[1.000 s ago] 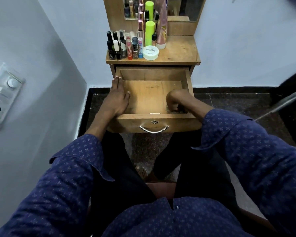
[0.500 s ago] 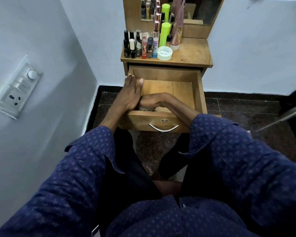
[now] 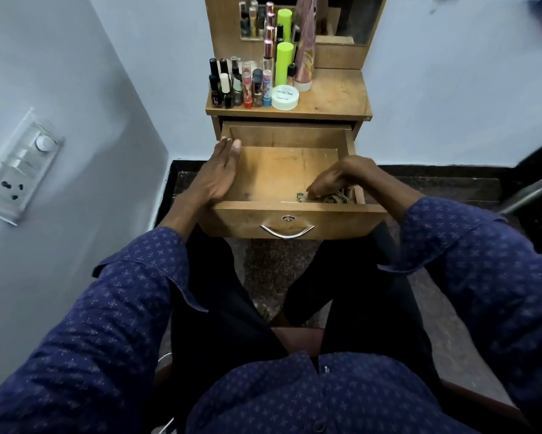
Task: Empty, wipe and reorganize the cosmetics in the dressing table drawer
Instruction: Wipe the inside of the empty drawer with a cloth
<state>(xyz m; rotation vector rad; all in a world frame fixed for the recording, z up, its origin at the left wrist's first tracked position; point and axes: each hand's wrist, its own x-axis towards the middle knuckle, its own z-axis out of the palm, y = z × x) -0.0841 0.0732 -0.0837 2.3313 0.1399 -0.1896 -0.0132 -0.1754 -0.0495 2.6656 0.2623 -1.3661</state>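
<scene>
The wooden drawer [image 3: 279,137] of the dressing table stands pulled out, its floor bare of cosmetics. My left hand [image 3: 214,177] rests flat along the drawer's left wall, fingers straight. My right hand [image 3: 338,180] is inside the drawer at its front right corner, fingers curled down onto a crumpled brownish cloth [image 3: 332,197] that lies against the front wall. Nail-polish bottles and small tubes [image 3: 238,86] stand in rows on the table top, beside a white round jar [image 3: 284,97], a lime-green bottle [image 3: 283,62] and a tall pink bottle [image 3: 305,54].
A mirror [image 3: 310,17] rises behind the table top. The right half of the top [image 3: 338,95] holds nothing. A switch panel [image 3: 19,167] is on the left wall. My knees sit under the drawer's handle [image 3: 286,231]. A metal bar [image 3: 532,191] angles in at right.
My right hand has swept the cloth from the drawer's front left, beside my left hand, over to the front right corner. The left hand has stayed on the left wall.
</scene>
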